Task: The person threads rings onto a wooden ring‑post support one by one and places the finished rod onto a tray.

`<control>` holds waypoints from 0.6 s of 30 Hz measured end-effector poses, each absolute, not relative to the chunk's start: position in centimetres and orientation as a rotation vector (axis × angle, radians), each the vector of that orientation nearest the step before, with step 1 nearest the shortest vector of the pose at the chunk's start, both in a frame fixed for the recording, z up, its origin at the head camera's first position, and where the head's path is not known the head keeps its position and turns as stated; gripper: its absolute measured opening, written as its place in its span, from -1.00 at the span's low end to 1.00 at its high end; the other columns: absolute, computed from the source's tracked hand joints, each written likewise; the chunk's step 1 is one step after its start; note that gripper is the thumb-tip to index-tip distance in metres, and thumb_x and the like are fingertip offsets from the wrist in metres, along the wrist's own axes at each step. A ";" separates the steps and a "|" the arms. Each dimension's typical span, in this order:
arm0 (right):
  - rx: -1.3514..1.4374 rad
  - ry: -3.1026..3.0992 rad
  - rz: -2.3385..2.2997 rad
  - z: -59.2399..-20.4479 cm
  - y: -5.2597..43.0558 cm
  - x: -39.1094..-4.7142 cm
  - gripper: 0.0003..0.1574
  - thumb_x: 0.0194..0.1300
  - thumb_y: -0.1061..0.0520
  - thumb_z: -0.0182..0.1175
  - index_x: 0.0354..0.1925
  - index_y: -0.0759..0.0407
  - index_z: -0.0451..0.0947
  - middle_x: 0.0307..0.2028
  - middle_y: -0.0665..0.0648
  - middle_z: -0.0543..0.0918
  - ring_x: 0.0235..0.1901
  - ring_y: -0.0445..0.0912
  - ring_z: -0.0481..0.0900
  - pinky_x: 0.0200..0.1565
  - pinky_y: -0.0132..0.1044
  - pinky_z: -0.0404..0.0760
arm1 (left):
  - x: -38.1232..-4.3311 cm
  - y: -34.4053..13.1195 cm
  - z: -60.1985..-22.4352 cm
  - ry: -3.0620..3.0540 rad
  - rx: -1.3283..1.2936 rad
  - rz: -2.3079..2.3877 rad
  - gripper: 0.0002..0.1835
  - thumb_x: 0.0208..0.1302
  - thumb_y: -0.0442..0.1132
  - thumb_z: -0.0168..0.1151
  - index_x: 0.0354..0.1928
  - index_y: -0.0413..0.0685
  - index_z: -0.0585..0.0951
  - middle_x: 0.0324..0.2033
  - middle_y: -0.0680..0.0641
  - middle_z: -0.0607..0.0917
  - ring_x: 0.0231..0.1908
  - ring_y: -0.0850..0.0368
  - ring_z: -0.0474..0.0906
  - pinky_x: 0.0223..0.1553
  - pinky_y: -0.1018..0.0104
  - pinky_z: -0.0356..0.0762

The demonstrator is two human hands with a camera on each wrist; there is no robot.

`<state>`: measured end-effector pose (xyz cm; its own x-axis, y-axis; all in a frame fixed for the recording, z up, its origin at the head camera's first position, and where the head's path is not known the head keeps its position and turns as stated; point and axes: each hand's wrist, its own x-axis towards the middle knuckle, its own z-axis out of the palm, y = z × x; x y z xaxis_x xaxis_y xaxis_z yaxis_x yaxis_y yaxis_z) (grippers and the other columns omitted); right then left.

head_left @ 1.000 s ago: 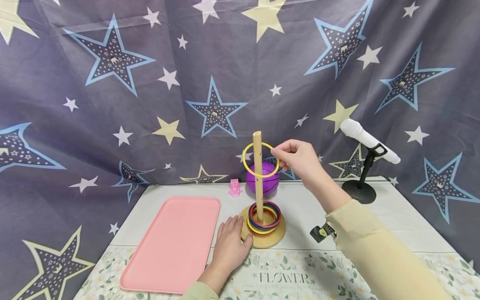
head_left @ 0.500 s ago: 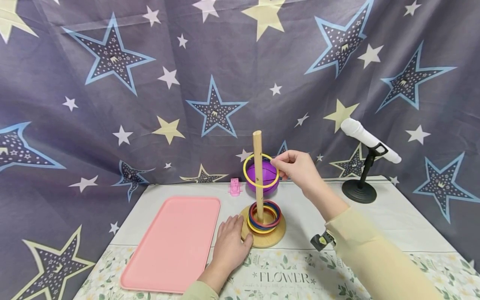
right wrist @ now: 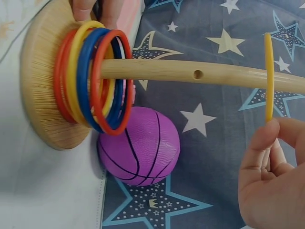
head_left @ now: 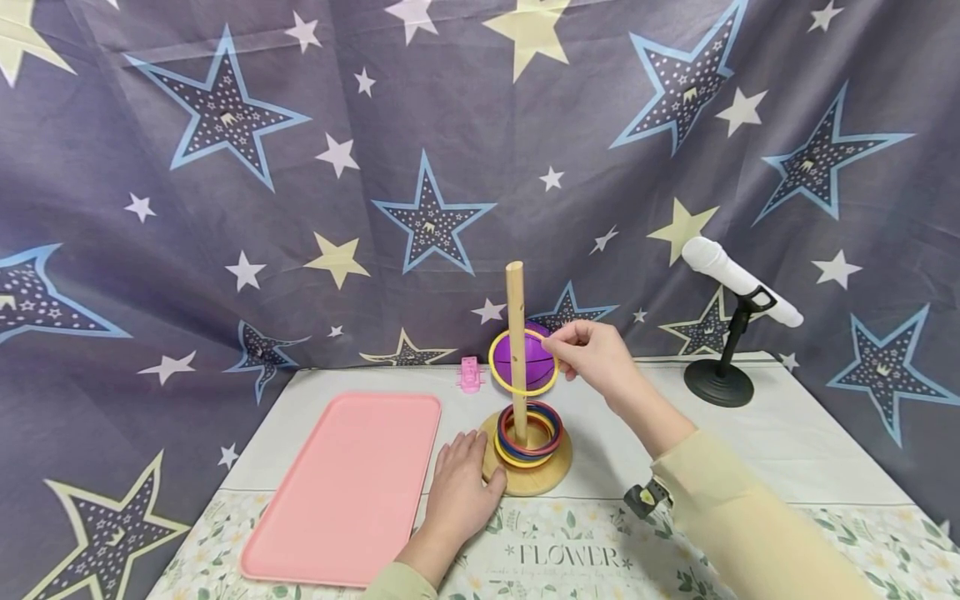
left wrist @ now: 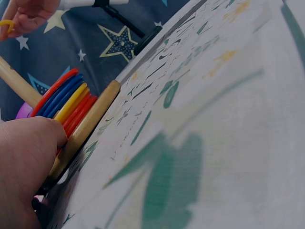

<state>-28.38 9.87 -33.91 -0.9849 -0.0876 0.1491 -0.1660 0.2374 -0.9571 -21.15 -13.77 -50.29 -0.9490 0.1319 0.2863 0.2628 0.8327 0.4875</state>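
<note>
My right hand (head_left: 592, 354) pinches a thin yellow ring (right wrist: 269, 76) between thumb and fingertips. The ring encircles an upright wooden peg (head_left: 515, 304), well above the base, and appears nearly level. Lower on the peg lie several stacked rings in red, blue (right wrist: 85, 81) and yellow. They rest on the round wooden base (head_left: 543, 482). My left hand (head_left: 459, 492) rests on the base's left side with extended fingers. In the left wrist view its thumb (left wrist: 50, 131) lies beside the stacked rings at the base's edge.
A pink tray (head_left: 345, 492) lies left of the ring stand. Behind the peg sit a purple ball (head_left: 534, 358) with black lines and a small pink toy (head_left: 470, 375). A white microphone (head_left: 738, 279) on a black stand (head_left: 718, 383) is at the back right, before a star-patterned curtain (head_left: 450, 83).
My right hand has lowered the yellow ring down along the peg, from near its top to about mid-height. My left hand has stayed on the base.
</note>
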 end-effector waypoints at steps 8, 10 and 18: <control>0.259 -2.442 1.881 -35.0 9.8 -28.1 -0.75 0.49 0.14 0.46 -0.13 0.36 0.75 -0.51 0.05 0.66 -0.52 -0.18 0.57 -0.41 -0.38 0.68 | -21.1 -13.8 -50.3 -2.777 -0.301 -0.783 -0.30 0.49 -0.07 0.30 0.49 -0.42 0.51 0.48 -0.44 0.51 0.56 -0.43 0.31 0.63 -0.36 0.07; 0.257 -2.444 1.885 -35.2 9.8 -28.1 -0.76 0.50 0.15 0.45 -0.13 0.36 0.75 -0.51 0.04 0.65 -0.53 -0.18 0.56 -0.41 -0.38 0.68 | -21.1 -13.8 -50.2 -2.777 -0.300 -0.783 -0.31 0.49 -0.08 0.30 0.49 -0.42 0.52 0.48 -0.45 0.51 0.56 -0.43 0.31 0.63 -0.36 0.07; 0.256 -2.465 1.863 -36.4 10.0 -28.2 -0.78 0.49 0.16 0.44 -0.15 0.35 0.75 -0.53 0.05 0.62 -0.54 -0.17 0.55 -0.43 -0.37 0.67 | -21.1 -13.8 -50.2 -2.782 -0.295 -0.786 -0.30 0.48 -0.07 0.30 0.49 -0.42 0.51 0.48 -0.44 0.51 0.56 -0.42 0.31 0.64 -0.36 0.06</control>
